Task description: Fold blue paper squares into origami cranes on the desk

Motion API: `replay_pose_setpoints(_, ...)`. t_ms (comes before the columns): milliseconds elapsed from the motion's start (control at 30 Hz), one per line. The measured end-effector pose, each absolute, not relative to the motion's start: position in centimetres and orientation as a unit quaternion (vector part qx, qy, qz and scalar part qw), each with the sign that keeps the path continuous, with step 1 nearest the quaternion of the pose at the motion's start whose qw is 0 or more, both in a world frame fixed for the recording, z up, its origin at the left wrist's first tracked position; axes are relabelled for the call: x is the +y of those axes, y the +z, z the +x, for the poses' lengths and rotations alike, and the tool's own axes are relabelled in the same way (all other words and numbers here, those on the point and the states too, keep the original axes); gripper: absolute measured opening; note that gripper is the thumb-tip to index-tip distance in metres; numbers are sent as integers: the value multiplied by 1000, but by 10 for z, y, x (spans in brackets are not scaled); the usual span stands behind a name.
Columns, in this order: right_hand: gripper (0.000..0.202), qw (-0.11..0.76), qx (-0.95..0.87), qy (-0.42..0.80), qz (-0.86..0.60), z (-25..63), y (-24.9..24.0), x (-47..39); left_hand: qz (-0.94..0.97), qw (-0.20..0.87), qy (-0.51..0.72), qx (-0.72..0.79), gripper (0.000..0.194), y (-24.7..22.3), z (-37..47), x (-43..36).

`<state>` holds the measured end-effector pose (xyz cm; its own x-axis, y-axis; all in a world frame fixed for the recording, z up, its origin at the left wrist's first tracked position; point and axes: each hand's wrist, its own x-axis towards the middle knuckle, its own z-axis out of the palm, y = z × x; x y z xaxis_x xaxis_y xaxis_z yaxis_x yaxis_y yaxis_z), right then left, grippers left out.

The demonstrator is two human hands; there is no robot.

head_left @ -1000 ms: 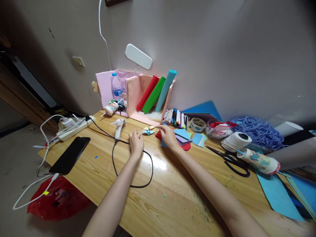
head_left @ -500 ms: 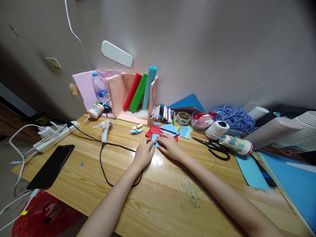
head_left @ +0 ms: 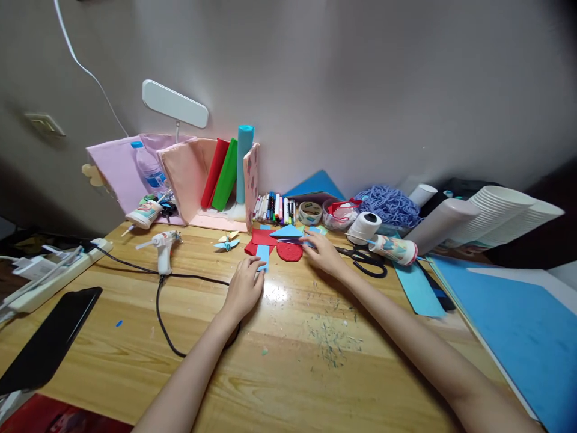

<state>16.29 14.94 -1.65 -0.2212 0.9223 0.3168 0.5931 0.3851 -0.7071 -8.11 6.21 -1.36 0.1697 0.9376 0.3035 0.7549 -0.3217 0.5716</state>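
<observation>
My left hand (head_left: 246, 285) rests on the wood desk, fingertips on the edge of a light blue paper strip (head_left: 262, 258). Its fingers lie low and loosely together, pressing rather than wrapping round the strip. Over the paper pile, my right hand (head_left: 323, 254) reaches with its fingers stretched out. Those fingertips touch or hover just above small blue paper pieces (head_left: 311, 240); which of the two I cannot tell. Between the hands lie a red round piece (head_left: 289, 252), red paper (head_left: 261, 237) and a blue folded triangle (head_left: 288, 231).
Black-handled scissors (head_left: 367, 263) lie right of my right hand, near a white thread spool (head_left: 364, 228). A glue gun (head_left: 164, 251) stands at left, its black cord looping across the desk. A folded paper piece (head_left: 226, 242), markers (head_left: 274, 207) and tape (head_left: 310, 212) sit behind.
My right hand has left the blue strip and moved right to the small papers, uncovering the red round piece. My left hand stays at the strip. The view has turned to the right.
</observation>
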Motion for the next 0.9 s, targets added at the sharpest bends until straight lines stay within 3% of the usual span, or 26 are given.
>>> replay_pose_setpoints(167,40,387,-654,259,-596,151,-17,176,757,163,324,544,22,-11,-73,56)
replay_pose_setpoints(500,29,352,-637,405,-554,148,-9,172,751,207,327,535,22,-12,-69,52)
replay_pose_setpoints(567,36,372,-640,405,-536,152,-7,153,742,233,334,532,22,-11,-67,48)
replay_pose_setpoints(633,40,404,-646,391,-517,154,-7,129,715,299,343,531,24,-10,-61,44)
replay_pose_setpoints(767,24,481,-710,259,-444,150,-13,77,569,533,381,497,40,-12,-44,37)
replay_pose_setpoints(900,20,441,-831,131,-313,141,-20,51,411,694,410,426,54,-12,-38,39)
